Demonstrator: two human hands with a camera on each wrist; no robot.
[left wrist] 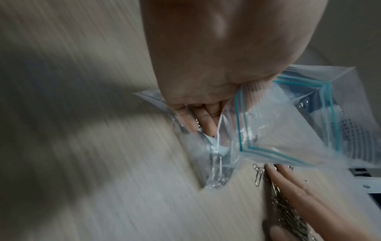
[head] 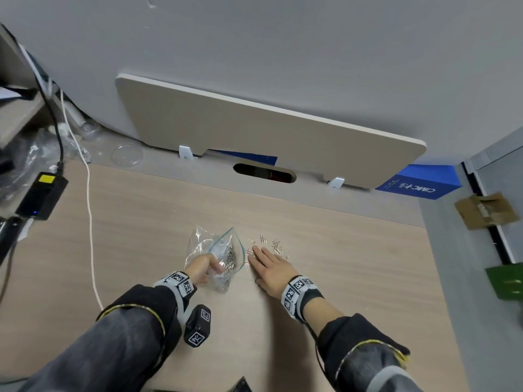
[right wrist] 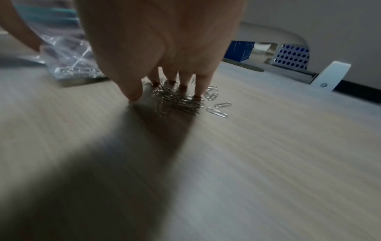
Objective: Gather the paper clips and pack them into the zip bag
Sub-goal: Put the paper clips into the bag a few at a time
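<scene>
Zip bag [head: 218, 256] part-filled with paper clips [head: 230, 257], my left hand [head: 202, 268] grasping it, my right hand [head: 270, 268] flat on loose clips [head: 276, 246] to its right on counter [head: 141, 236]

A clear zip bag [head: 215, 250] with a teal seal lies open, holding silver paper clips; more clips [head: 276, 247] lie scattered beside it.

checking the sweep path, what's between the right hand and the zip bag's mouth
In the head view, a few loose paper clips on bare desk lie between the right hand and zip bag.
</scene>
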